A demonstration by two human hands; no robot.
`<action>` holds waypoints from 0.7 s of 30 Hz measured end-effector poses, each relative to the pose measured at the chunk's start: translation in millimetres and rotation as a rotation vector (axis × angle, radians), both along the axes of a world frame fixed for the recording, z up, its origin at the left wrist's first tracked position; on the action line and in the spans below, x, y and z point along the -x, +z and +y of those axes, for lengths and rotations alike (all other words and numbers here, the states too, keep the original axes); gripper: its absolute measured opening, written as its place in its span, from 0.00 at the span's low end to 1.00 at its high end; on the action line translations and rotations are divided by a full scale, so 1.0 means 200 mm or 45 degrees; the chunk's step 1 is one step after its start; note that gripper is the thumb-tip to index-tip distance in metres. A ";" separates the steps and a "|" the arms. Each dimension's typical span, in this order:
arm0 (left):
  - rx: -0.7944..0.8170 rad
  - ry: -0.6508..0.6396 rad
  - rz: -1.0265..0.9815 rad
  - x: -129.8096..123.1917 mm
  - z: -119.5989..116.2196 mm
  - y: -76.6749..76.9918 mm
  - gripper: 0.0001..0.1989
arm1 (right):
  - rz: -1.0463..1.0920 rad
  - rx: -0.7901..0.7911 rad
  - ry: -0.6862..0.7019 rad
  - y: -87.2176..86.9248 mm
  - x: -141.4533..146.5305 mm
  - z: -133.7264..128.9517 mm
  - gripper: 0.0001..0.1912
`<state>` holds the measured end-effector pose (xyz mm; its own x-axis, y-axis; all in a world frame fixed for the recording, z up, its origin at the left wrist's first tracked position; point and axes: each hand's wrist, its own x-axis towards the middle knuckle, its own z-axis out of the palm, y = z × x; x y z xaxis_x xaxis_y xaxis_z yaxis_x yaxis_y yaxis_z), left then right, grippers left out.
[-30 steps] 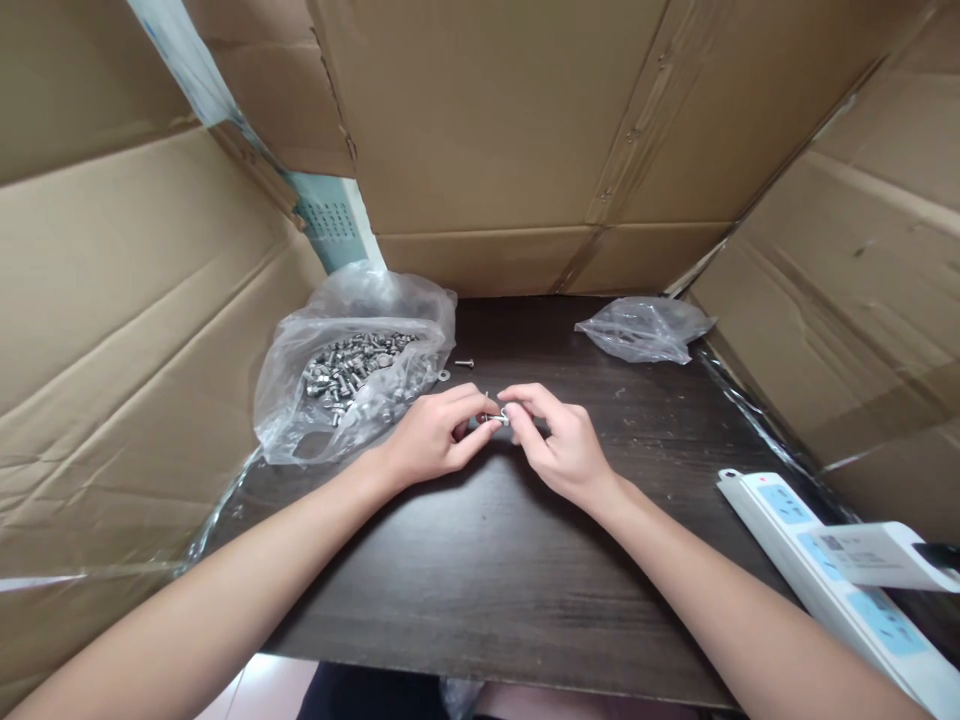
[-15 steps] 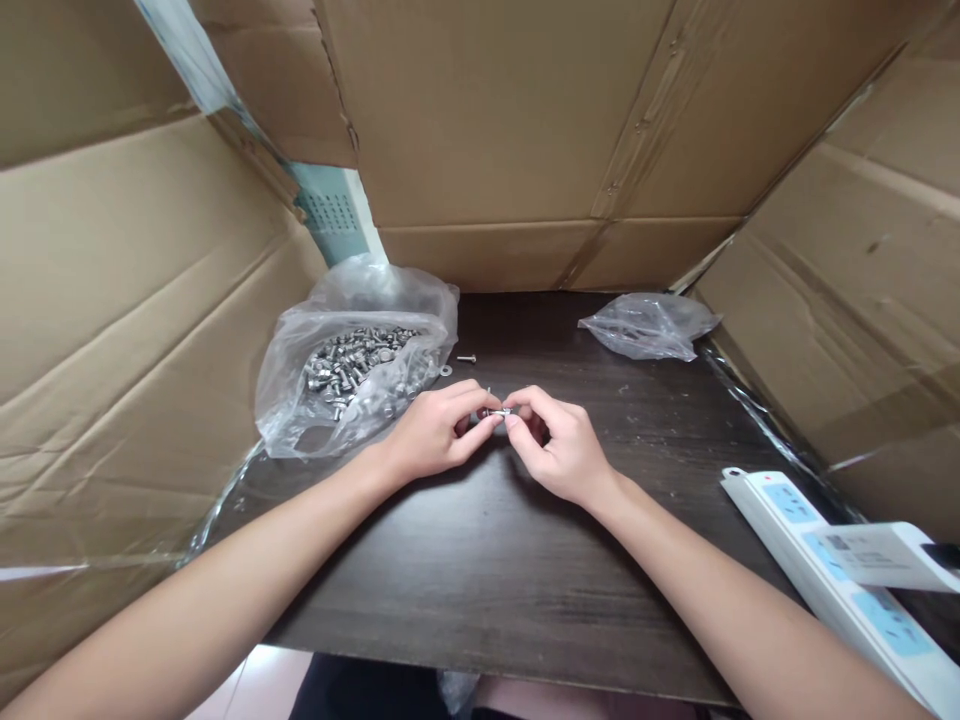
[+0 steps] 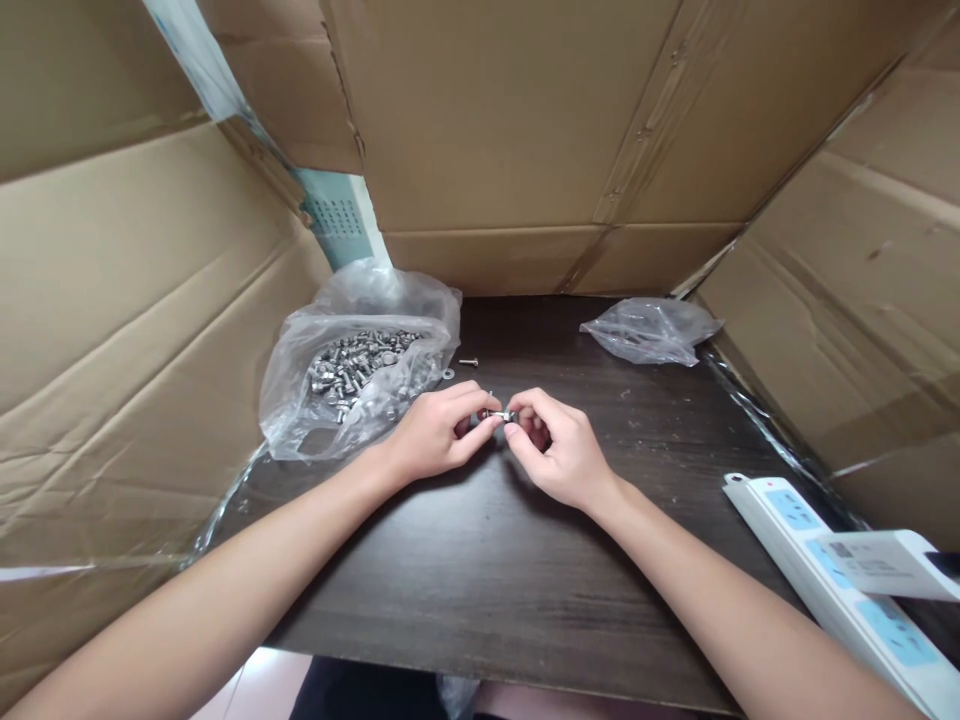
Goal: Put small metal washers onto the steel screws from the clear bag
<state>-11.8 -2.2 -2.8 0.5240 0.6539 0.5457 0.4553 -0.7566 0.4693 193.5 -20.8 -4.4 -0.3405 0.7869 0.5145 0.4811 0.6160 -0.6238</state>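
Over the middle of the dark table, my left hand [image 3: 448, 428] pinches one end of a small metal screw [image 3: 498, 414] between thumb and fingertips. Facing it, my right hand [image 3: 556, 440] has its thumb and index finger closed on the screw's other end, where a nut-like piece shows. The screw lies roughly level between the two hands; fingertips hide parts of it. Beyond the hands, a loose screw [image 3: 469, 362] and a flat washer [image 3: 448, 374] rest on the table. An open clear plastic bag [image 3: 360, 375] full of metal screws stands beside my left hand.
A second clear plastic bag [image 3: 651, 330] lies at the back right. Along the right edge is a white power strip [image 3: 832, 570] with a plug or tag at its side. Cardboard walls [image 3: 525, 120] enclose the dark table [image 3: 450, 580] at the back and both sides.
The thumb and fingers of my right hand have shifted slightly on the screw's end, so more of the nut-like piece shows. The view has tilted a little; the rest stays put.
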 end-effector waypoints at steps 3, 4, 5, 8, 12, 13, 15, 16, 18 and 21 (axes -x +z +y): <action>0.008 0.001 -0.002 0.00 0.00 0.00 0.08 | -0.025 -0.029 0.013 -0.01 0.00 0.01 0.01; 0.008 0.000 -0.001 0.00 0.00 0.00 0.08 | -0.032 -0.040 0.013 -0.01 0.00 0.01 0.01; 0.006 -0.002 -0.001 0.00 0.00 0.00 0.08 | -0.036 -0.048 0.011 -0.01 -0.01 0.00 0.01; 0.012 -0.015 -0.004 0.00 0.00 0.00 0.08 | -0.034 -0.088 -0.005 -0.01 -0.01 0.00 0.07; 0.037 -0.021 0.003 0.00 0.00 0.00 0.08 | -0.075 -0.193 0.028 -0.01 0.00 -0.01 0.07; 0.036 -0.019 0.002 0.00 0.00 0.00 0.09 | -0.086 -0.207 0.036 -0.01 0.00 0.00 0.07; 0.022 -0.022 0.000 0.00 0.00 -0.01 0.09 | -0.102 -0.208 0.026 -0.01 0.00 0.01 0.04; 0.014 -0.028 0.002 0.00 0.00 -0.01 0.09 | -0.107 -0.207 0.007 -0.01 0.00 0.01 0.04; 0.005 -0.040 0.007 0.00 0.00 -0.01 0.09 | -0.093 -0.213 -0.064 0.00 -0.01 0.02 0.18; 0.011 -0.038 0.012 0.00 0.00 -0.01 0.08 | -0.010 -0.212 -0.167 0.02 -0.02 0.01 0.28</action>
<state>-12.5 -1.5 -4.1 0.5485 0.6426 0.5349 0.4374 -0.7658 0.4714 196.8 -18.9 0.6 -0.2453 0.7289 0.6391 0.5681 0.6423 -0.5145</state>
